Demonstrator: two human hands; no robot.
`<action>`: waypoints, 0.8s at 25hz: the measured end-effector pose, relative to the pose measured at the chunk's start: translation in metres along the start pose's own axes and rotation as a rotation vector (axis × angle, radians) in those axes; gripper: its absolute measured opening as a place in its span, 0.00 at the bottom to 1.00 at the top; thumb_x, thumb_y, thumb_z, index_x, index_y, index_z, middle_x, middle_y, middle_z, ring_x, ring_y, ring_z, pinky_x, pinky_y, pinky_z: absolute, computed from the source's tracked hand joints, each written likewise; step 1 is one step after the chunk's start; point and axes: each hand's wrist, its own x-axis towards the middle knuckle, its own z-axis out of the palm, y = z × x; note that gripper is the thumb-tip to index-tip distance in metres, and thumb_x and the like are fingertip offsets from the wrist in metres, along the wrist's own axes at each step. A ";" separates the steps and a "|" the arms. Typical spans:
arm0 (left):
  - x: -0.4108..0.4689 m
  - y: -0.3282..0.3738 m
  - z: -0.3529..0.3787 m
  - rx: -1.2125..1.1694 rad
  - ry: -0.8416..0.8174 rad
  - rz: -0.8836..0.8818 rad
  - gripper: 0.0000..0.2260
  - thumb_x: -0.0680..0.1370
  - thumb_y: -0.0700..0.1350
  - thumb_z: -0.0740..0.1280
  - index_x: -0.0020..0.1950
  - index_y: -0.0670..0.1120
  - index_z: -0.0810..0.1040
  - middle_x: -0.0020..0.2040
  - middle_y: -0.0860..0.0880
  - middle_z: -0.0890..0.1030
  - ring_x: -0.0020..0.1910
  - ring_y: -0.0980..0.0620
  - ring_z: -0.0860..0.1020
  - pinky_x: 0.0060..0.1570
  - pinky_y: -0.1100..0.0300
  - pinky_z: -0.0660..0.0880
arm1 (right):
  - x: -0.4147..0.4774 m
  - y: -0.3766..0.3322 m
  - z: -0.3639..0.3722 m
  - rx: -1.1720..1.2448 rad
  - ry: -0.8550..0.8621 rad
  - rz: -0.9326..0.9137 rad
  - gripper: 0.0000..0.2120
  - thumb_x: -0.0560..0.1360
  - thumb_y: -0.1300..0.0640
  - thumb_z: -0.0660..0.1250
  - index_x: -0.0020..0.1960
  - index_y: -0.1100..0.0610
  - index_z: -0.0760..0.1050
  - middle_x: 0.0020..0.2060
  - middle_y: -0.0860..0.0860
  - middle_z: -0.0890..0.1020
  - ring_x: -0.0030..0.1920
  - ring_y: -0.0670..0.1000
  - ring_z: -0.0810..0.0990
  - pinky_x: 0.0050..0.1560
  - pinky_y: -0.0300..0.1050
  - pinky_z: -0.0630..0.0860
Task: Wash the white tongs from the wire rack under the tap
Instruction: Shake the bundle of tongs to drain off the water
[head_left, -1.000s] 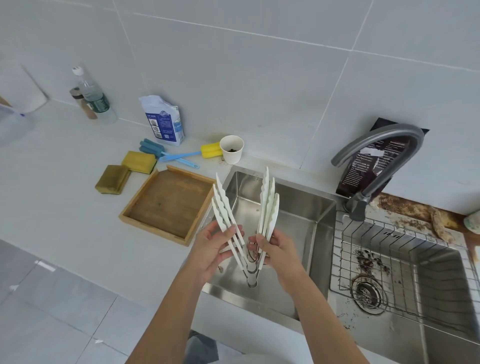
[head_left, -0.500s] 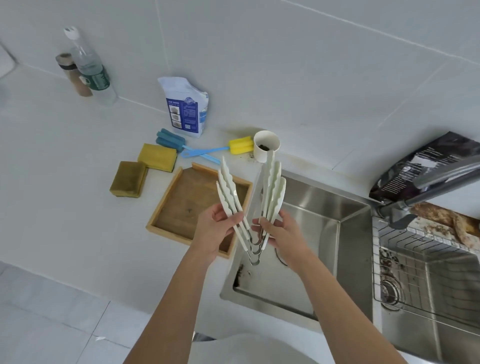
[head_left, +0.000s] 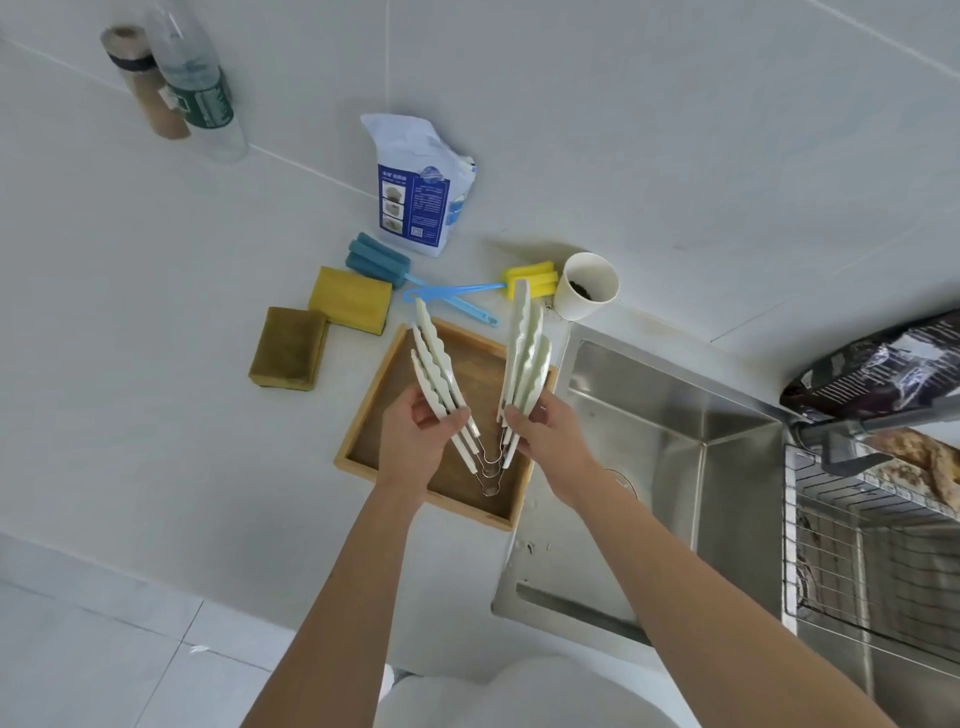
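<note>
Tongs: a bunch of white tongs (head_left: 480, 395) held in the air above the wooden tray (head_left: 363, 441), arms spread in a V, metal hinges at the bottom.
Left hand (head_left: 415, 441): gripping the left set of arms.
Right hand (head_left: 545, 436): gripping the right set of arms.
Tray: on the worktop (head_left: 130, 364), just beside the sink's (head_left: 675, 415) left edge.
Wire rack (head_left: 831, 519): in the sink's right side, under the tap (head_left: 852, 441).
Sponges (head_left: 317, 332): two, beyond the tray's left corner.
Paper cup (head_left: 589, 286): near the sink's far left corner.
</note>
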 end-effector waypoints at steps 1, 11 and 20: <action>0.002 -0.004 -0.002 0.014 0.008 -0.029 0.17 0.71 0.36 0.75 0.58 0.47 0.80 0.52 0.48 0.85 0.53 0.49 0.83 0.58 0.44 0.78 | 0.003 0.004 0.004 -0.027 0.008 0.011 0.11 0.79 0.64 0.66 0.61 0.61 0.76 0.53 0.59 0.84 0.56 0.59 0.82 0.62 0.57 0.77; 0.016 -0.028 -0.002 0.144 0.099 -0.293 0.19 0.72 0.40 0.75 0.62 0.44 0.77 0.55 0.47 0.83 0.55 0.47 0.82 0.57 0.46 0.79 | 0.025 0.030 0.020 -0.419 -0.031 0.058 0.10 0.80 0.56 0.63 0.62 0.53 0.71 0.47 0.49 0.81 0.44 0.47 0.79 0.37 0.36 0.74; 0.017 -0.020 0.003 0.522 0.115 -0.327 0.23 0.74 0.51 0.73 0.63 0.42 0.73 0.57 0.46 0.80 0.56 0.47 0.80 0.55 0.55 0.79 | 0.035 0.031 0.024 -0.713 -0.065 0.057 0.10 0.79 0.57 0.63 0.60 0.56 0.70 0.47 0.51 0.78 0.44 0.51 0.78 0.41 0.42 0.75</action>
